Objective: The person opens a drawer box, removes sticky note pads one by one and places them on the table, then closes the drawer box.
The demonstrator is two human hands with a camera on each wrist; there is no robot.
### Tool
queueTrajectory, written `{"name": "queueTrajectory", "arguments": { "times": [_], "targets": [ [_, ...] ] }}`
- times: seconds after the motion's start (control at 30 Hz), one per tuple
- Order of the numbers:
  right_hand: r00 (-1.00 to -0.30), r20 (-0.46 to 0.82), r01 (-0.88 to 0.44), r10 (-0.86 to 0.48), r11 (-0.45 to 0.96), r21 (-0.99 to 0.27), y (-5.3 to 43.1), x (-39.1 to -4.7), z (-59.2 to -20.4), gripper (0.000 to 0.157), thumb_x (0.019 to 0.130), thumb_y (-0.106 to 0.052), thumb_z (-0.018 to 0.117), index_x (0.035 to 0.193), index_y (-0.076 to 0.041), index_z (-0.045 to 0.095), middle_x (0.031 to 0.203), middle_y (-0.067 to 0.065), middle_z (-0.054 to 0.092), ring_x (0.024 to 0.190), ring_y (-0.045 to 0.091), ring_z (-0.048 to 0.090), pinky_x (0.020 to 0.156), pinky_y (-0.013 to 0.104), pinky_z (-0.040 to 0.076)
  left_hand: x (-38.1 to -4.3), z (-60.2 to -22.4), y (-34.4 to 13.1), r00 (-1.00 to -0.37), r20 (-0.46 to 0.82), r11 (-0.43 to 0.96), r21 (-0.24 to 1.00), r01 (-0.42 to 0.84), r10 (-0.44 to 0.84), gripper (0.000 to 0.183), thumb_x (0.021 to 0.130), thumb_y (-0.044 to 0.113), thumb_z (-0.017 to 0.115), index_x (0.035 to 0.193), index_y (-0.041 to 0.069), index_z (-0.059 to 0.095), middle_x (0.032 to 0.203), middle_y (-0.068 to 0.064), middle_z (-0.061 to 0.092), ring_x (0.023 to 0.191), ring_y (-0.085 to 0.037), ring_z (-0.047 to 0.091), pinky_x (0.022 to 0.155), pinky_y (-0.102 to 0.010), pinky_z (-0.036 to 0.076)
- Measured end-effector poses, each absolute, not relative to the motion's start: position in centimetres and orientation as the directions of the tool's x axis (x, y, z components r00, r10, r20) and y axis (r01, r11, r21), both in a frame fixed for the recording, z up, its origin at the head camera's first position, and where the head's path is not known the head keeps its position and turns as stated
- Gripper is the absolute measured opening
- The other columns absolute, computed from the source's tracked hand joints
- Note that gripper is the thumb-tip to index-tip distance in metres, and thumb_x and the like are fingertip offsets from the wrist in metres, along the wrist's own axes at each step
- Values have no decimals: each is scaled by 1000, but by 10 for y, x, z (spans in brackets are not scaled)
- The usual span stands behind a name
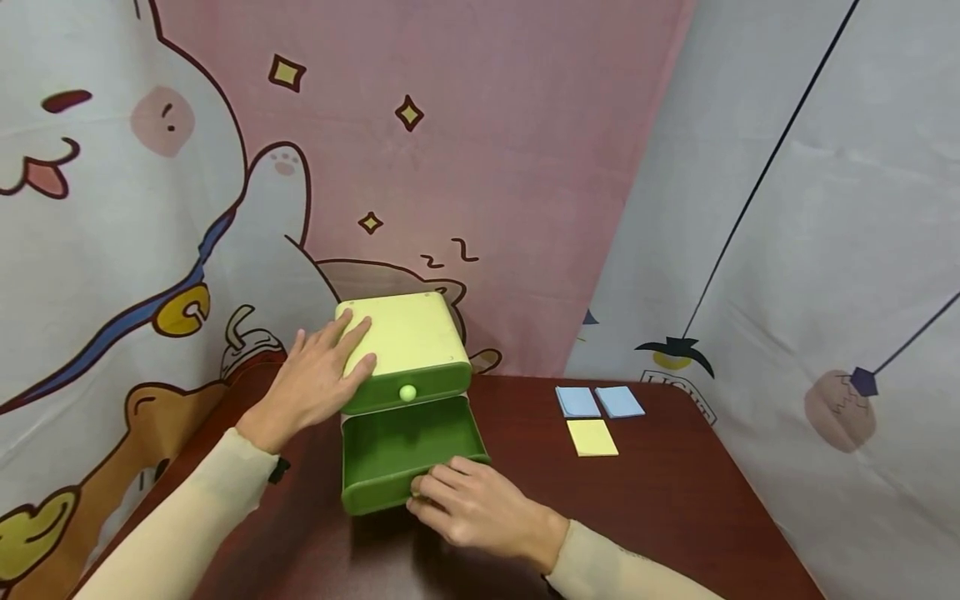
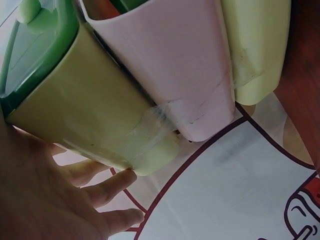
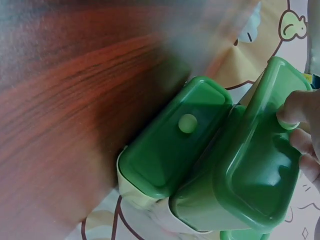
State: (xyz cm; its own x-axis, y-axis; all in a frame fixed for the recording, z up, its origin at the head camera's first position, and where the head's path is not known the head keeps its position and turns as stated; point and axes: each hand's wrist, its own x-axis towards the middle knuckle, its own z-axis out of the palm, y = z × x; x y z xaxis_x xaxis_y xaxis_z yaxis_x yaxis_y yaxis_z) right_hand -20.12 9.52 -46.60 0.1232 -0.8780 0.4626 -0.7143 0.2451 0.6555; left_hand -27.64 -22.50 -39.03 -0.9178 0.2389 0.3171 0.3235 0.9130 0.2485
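Note:
A small desktop drawer cabinet (image 1: pixel 405 333) has a pale yellow top and green drawer fronts. Its middle drawer (image 1: pixel 382 492) is pulled out, and the green inside shows nothing lying in it. My right hand (image 1: pixel 480 504) pinches the round knob (image 3: pixel 287 123) of that drawer between thumb and fingers. Spread fingers of my left hand (image 1: pixel 311 379) rest on the left part of the cabinet top, steadying contact at its edge. In the left wrist view the pink middle shell (image 2: pixel 170 65) sits between two yellow ones. The bottom drawer (image 3: pixel 165 150) is closed.
Two blue sticky-note pads (image 1: pixel 577 402) and a yellow pad (image 1: pixel 592 437) lie on the dark red-brown table (image 1: pixel 660 500), right of the cabinet. A cartoon-printed cloth (image 1: pixel 510 167) hangs behind the table. Clear tape (image 2: pixel 155 122) joins the cabinet's shells.

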Motion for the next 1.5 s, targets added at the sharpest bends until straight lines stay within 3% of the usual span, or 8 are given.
{"name": "queueTrajectory", "arguments": {
  "times": [0.6, 1.33, 1.5],
  "targets": [
    [41, 505, -750, -862, 308, 586, 77, -224, -465, 19, 110, -18, 75, 122, -22, 89, 120, -6, 78, 96, 7, 73, 82, 21, 61, -271, -388, -232, -919, 329, 921, 243, 306, 218, 78, 122, 66, 36, 186, 22, 33, 195, -21, 25, 167, -62, 43, 139, -88, 15],
    [-43, 565, -778, -824, 383, 499, 71, -242, -471, 17, 109, -18, 73, 119, -21, 87, 116, -4, 74, 86, 8, 70, 75, 20, 57, -275, -392, -223, -918, 325, 923, 228, 311, 229, 77, 122, 65, 35, 186, 23, 34, 194, -21, 26, 167, -61, 45, 140, -86, 17],
    [-96, 556, -788, -826, 404, 464, 70, -246, -473, 14, 109, -18, 80, 121, -22, 86, 120, -3, 74, 87, 9, 72, 75, 22, 58, -276, -391, -224, -915, 328, 919, 231, 319, 235, 77, 123, 65, 35, 186, 22, 33, 194, -21, 25, 166, -63, 45, 140, -87, 17]
  ]
}}
